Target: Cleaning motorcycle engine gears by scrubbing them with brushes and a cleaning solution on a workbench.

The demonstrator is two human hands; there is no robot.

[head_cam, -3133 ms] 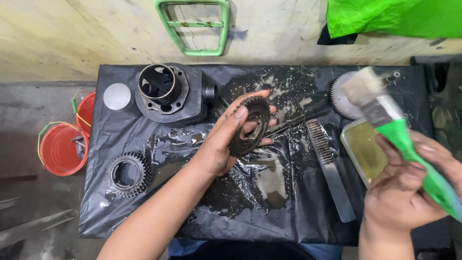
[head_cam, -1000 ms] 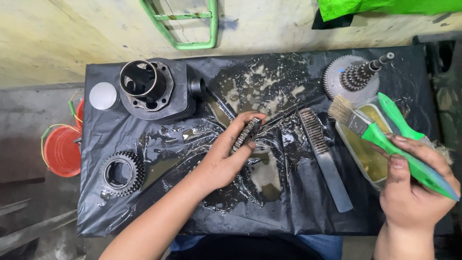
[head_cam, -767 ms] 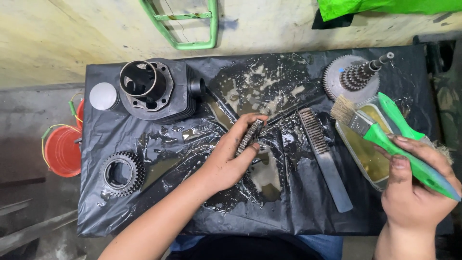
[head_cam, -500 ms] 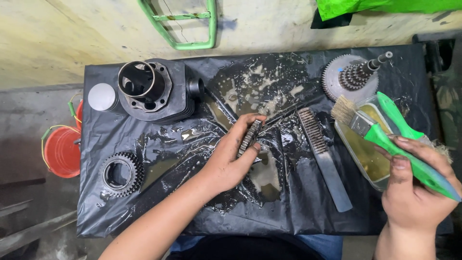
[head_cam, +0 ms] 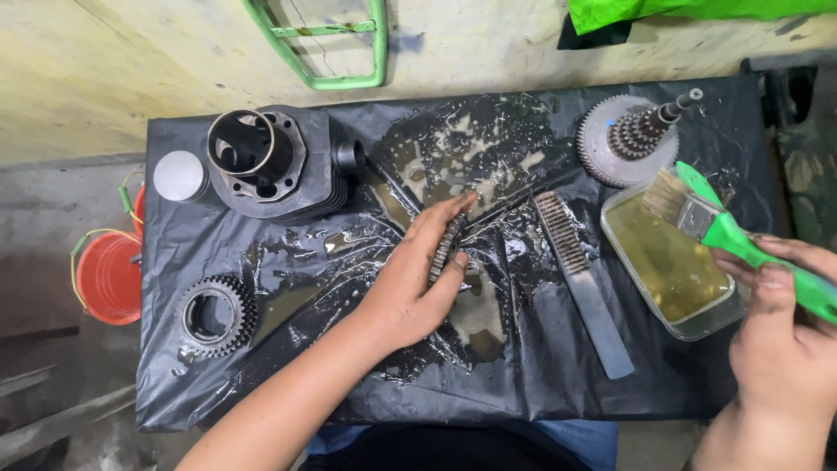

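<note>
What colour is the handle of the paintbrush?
Bright green; the paintbrush handle, held in the right hand, shows in the head view.

Green-handled brush (head_cam: 741,244), black sheet (head_cam: 540,366), orange bucket (head_cam: 109,277)

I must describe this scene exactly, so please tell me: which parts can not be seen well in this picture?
- Gear, head view: the left hand covers most of it; only its toothed edge shows.
- Brush handle: its end is cut off by the right edge and wrapped by the right hand.
- Red bucket: partly hidden behind the black plastic sheet.
</note>
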